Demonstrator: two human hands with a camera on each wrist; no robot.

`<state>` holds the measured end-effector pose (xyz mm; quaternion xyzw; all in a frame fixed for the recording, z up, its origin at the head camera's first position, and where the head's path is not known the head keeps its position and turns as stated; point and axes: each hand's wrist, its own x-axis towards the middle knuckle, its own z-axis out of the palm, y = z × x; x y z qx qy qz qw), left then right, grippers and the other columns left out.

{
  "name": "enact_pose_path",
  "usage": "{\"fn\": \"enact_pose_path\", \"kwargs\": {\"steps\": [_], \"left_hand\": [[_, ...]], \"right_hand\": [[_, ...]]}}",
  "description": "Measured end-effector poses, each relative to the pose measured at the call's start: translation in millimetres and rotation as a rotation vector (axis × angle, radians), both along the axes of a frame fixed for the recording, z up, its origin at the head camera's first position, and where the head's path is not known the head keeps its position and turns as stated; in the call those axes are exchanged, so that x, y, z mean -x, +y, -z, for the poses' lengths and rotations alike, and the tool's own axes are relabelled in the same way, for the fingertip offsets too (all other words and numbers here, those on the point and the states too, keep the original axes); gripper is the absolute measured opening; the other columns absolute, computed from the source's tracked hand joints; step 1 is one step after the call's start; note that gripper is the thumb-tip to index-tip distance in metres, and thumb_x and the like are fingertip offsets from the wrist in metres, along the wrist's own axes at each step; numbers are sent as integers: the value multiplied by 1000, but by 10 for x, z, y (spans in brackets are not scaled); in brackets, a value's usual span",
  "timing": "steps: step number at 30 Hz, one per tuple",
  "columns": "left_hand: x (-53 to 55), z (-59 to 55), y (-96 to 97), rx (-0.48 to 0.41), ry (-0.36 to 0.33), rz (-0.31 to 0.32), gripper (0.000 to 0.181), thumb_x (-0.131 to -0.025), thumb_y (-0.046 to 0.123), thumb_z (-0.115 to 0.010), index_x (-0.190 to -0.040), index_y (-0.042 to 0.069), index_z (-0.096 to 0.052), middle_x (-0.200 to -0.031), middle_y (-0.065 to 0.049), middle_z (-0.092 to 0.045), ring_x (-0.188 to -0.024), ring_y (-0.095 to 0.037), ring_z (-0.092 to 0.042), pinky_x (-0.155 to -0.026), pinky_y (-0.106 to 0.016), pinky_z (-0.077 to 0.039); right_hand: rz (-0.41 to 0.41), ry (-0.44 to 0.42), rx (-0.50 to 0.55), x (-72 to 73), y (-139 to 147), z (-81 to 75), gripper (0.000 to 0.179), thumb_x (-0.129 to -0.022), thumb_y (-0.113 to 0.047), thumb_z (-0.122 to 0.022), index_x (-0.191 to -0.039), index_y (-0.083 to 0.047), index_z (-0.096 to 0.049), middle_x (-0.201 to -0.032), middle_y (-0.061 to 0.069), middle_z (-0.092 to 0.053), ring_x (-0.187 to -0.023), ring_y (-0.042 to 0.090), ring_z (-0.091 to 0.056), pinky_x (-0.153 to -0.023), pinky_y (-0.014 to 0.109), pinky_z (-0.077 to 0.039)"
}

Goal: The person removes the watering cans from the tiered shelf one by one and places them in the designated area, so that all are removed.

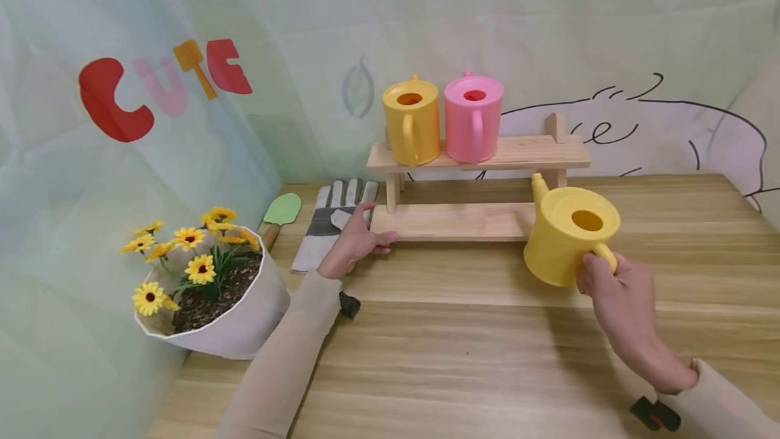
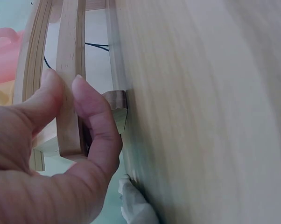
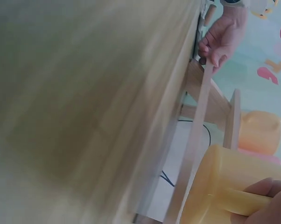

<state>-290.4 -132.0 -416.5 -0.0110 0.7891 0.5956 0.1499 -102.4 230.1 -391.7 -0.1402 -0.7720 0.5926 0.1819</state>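
Observation:
My left hand [image 1: 356, 241] grips the left end of the lower board of a two-tier wooden shelf [image 1: 453, 221], thumb on top and fingers beneath, as the left wrist view shows. By its handle, my right hand [image 1: 621, 297] holds a light yellow watering can [image 1: 563, 239] in front of the lower board's right end. The can is raised above the table, and its spout points to the back. On the upper board stand a darker yellow watering can [image 1: 395, 117] and a pink watering can [image 1: 457, 120], side by side, handles toward me.
A white pot [image 1: 244, 320] of yellow flowers stands at the left. Behind it lie a small green trowel [image 1: 283, 208] and a grey and white glove [image 1: 313, 249], close to my left hand. A printed cloth [image 1: 317, 32] hangs behind the wooden table [image 1: 451, 358].

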Motion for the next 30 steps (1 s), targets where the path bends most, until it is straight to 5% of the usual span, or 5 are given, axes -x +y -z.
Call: {"fn": "enact_pose_path", "kwargs": {"steps": [8,30], "left_hand": [[-5,-2,-4,-4,-3,2,96,-98,1,-79,-172,9,-17,-132,-26,-60,-76,-14,-72,-64,-21,-64],[-4,2,-13,-11,-1,2,95,-98,0,-79,-171,10,-18,-124,-22,-62,-73,-12,-72,-64,-20,-64]], "right_hand": [[5,-83,-9,-61,13,94,45,-109,-15,-53,-66,-1,-55,-53,-8,-46,-54,10,-41,-47,29,-32],[-35,-174,8,-168,27,223,44,-111,-17,-54,-68,-7,-59,-56,-8,-50,-57,8,-46,-52,27,-41]]}}
